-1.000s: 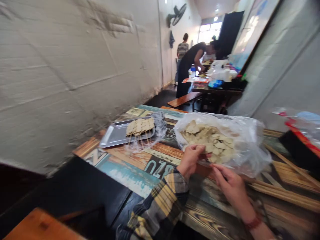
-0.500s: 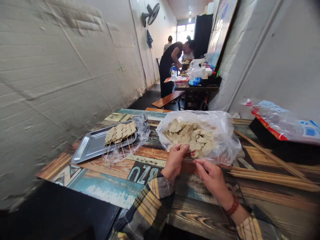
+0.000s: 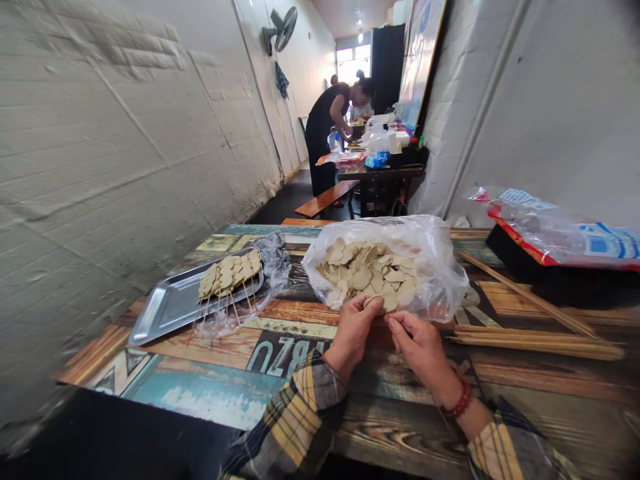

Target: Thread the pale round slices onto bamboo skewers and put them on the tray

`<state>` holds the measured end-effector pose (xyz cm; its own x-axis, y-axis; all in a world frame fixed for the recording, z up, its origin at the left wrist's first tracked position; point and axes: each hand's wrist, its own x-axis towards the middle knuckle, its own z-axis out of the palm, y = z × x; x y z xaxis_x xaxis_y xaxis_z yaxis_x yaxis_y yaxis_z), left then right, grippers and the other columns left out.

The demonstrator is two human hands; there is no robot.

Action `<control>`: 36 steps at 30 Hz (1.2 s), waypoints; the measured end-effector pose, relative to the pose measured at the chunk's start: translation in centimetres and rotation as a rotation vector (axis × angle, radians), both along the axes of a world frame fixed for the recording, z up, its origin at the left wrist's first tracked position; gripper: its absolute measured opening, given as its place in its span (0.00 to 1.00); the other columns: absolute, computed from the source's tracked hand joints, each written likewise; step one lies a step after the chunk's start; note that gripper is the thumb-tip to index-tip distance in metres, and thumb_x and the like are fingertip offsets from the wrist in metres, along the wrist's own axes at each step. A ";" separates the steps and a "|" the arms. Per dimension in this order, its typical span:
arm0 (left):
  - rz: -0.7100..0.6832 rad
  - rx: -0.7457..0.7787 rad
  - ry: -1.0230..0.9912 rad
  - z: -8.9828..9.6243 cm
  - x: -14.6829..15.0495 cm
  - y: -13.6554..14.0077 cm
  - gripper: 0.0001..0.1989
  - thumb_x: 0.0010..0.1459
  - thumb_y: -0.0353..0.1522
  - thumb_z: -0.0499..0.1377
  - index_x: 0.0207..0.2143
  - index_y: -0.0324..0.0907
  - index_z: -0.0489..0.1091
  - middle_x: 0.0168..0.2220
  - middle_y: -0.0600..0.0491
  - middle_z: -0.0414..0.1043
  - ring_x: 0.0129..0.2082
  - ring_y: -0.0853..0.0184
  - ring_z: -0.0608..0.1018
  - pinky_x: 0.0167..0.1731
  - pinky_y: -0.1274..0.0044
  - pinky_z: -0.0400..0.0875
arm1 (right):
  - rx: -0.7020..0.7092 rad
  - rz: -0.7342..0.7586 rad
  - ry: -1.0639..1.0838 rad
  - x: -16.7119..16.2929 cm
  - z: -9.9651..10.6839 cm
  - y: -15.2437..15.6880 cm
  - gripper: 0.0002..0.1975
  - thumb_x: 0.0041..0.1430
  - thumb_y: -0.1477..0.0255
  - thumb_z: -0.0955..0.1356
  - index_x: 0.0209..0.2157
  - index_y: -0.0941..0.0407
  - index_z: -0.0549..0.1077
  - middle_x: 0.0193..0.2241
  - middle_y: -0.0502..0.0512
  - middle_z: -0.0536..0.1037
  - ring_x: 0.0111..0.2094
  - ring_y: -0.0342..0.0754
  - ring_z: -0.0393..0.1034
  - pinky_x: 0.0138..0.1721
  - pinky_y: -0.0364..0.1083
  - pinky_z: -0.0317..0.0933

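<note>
My left hand pinches a flat beige slice between thumb and fingers, at the near edge of an open clear plastic bag. Close by on the right, my right hand is closed on a thin wooden skewer, mostly hidden by the fingers, its tip end at the slice. Inside the bag lies a heap of similar beige slices. To the left, a metal tray carries several finished skewers of threaded slices, their bare sticks sticking out over the tray's near edge.
Loose wooden skewers lie at the right. Behind them stands a black container with plastic packaging on top. Crumpled plastic film touches the tray. Farther off, a person bends over another table beside a bench.
My hands have come closer together, the right fingertips now near the slice, and less of the skewer shows. The whole view has shifted slightly.
</note>
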<state>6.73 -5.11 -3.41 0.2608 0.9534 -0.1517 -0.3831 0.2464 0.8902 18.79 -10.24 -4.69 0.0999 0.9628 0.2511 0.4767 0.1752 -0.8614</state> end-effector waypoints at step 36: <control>0.328 0.838 1.588 -0.8 -1.8 6.1 0.07 0.54 0.31 0.58 0.37 0.42 0.70 0.40 0.46 0.70 0.44 0.57 0.68 0.43 0.68 0.60 | 0.075 -0.087 0.238 2.9 0.7 1.5 0.15 0.60 0.61 0.64 0.30 0.57 0.74 0.14 0.44 0.65 0.18 0.42 0.60 0.23 0.41 0.53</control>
<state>4.97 0.99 -4.22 0.1701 0.8768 0.4497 0.9172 -0.3077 0.2531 21.69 -8.79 -3.95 0.2463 0.9277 0.2807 0.2784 0.2097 -0.9373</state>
